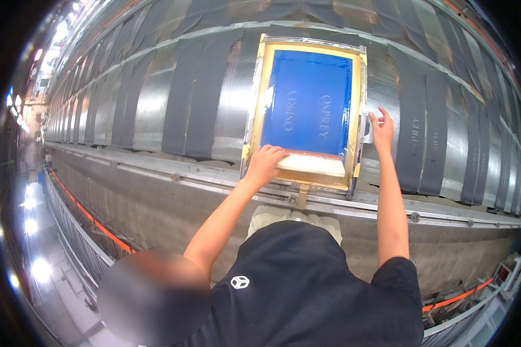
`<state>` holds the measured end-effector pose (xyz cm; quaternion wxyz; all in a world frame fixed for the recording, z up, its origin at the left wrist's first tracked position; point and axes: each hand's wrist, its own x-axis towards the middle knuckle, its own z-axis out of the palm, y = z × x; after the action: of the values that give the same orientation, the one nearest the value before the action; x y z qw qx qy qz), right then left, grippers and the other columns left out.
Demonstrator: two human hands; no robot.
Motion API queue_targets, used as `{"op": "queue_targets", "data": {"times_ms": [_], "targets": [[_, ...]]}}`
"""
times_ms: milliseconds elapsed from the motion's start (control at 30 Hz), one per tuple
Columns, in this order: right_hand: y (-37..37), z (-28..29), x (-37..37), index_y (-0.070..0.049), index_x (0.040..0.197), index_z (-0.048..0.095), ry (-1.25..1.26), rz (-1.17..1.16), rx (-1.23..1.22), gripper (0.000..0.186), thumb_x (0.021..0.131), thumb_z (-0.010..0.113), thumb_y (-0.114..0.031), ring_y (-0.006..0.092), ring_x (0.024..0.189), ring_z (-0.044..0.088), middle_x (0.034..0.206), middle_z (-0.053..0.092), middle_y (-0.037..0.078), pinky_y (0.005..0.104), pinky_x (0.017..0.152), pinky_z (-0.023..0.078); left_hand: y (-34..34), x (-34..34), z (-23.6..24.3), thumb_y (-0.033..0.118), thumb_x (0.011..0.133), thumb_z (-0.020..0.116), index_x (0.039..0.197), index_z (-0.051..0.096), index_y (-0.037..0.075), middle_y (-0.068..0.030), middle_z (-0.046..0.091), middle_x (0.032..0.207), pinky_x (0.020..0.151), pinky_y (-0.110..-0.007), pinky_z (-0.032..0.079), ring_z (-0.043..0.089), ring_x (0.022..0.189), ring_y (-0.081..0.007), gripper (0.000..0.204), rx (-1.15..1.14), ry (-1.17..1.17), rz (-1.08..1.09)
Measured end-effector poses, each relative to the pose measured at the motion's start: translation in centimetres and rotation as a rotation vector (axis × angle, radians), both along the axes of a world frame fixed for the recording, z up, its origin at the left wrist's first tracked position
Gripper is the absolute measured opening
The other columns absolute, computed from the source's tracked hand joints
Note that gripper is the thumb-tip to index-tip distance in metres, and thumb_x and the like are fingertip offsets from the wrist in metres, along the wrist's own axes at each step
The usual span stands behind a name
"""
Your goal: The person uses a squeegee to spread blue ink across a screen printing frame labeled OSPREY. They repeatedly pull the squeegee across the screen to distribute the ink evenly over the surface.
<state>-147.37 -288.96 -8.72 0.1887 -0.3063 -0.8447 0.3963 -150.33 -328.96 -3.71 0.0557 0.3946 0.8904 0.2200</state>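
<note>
A screen frame [303, 169] with a yellow border and blue surface [307, 92] lies on the long metal table. My left hand [263, 165] is closed on a squeegee [312, 165] with a pale bar and reddish edge, which lies across the near end of the blue area. My right hand [383, 130] is raised at the frame's right side, fingers curved and apart, beside a small white fitting [366, 137]; whether it touches the fitting is unclear.
Dark strips [185, 101] alternate with shiny metal across the table. A rail [214, 182] runs along its near edge. Below are a concrete-coloured side [156, 202], orange bands [87, 211] and metal railings [75, 243]. A floor walkway [26, 231] is at the left. A blurred round patch covers the lower left.
</note>
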Motion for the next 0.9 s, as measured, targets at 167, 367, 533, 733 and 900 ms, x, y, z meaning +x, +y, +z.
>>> {"op": "queue_targets", "data": {"times_ms": [167, 367, 533, 733, 900], "targets": [[0.8, -2.6, -3.6, -0.01, 0.116, 0.07, 0.028, -0.023, -0.059, 0.027, 0.097, 0.064, -0.028, 0.0248, 0.084, 0.066, 0.096, 0.073, 0.014, 0.0386, 0.08, 0.051, -1.2, 1.2, 0.2, -0.005, 0.069, 0.067, 0.111, 0.07, 0.011, -0.0048, 0.069, 0.117, 0.1, -0.042, 0.048, 0.061, 0.113, -0.0281, 0.046, 0.022, -0.096, 0.05], [-8.7, 1.8, -6.7, -0.006, 0.109, 0.071, 0.105, -0.077, -0.018, 0.025, 0.098, 0.063, -0.027, 0.0262, 0.089, 0.069, 0.095, 0.073, 0.014, 0.039, 0.083, 0.051, -7.6, 0.3, 1.3, -0.006, 0.069, 0.067, 0.113, 0.07, 0.012, -0.0043, 0.07, 0.117, 0.098, -0.041, 0.049, 0.061, 0.114, -0.0277, 0.048, 0.078, -0.096, 0.123], [-24.4, 1.5, -13.5, -0.007, 0.11, 0.07, 0.169, -0.049, -0.116, 0.024, 0.099, 0.061, -0.026, 0.0281, 0.096, 0.069, 0.101, 0.072, 0.016, 0.0392, 0.085, 0.051, -21.6, -7.6, 2.1, -0.004, 0.067, 0.068, 0.113, 0.07, 0.011, -0.0059, 0.07, 0.115, 0.095, -0.042, 0.05, 0.063, 0.109, -0.0291, 0.048, 0.034, -0.072, 0.139], [-38.4, 0.5, -17.5, -0.006, 0.11, 0.066, 0.192, -0.041, -0.104, 0.022, 0.099, 0.058, -0.024, 0.0359, 0.071, 0.066, 0.08, 0.068, 0.022, 0.0461, 0.07, 0.05, -34.6, -14.2, 2.5, -0.004, 0.065, 0.067, 0.115, 0.069, 0.012, -0.0063, 0.07, 0.111, 0.091, -0.042, 0.05, 0.063, 0.106, -0.03, 0.053, -0.073, -0.084, 0.034], [-40.2, -0.2, -18.9, -0.007, 0.108, 0.066, 0.142, -0.103, -0.148, 0.02, 0.1, 0.059, -0.024, 0.0344, 0.063, 0.064, 0.07, 0.063, 0.02, 0.044, 0.063, 0.048, -35.8, -15.6, 1.3, -0.005, 0.067, 0.067, 0.119, 0.07, 0.014, -0.0053, 0.07, 0.116, 0.091, -0.042, 0.05, 0.063, 0.108, -0.0285, 0.056, -0.105, -0.034, 0.019]]}}
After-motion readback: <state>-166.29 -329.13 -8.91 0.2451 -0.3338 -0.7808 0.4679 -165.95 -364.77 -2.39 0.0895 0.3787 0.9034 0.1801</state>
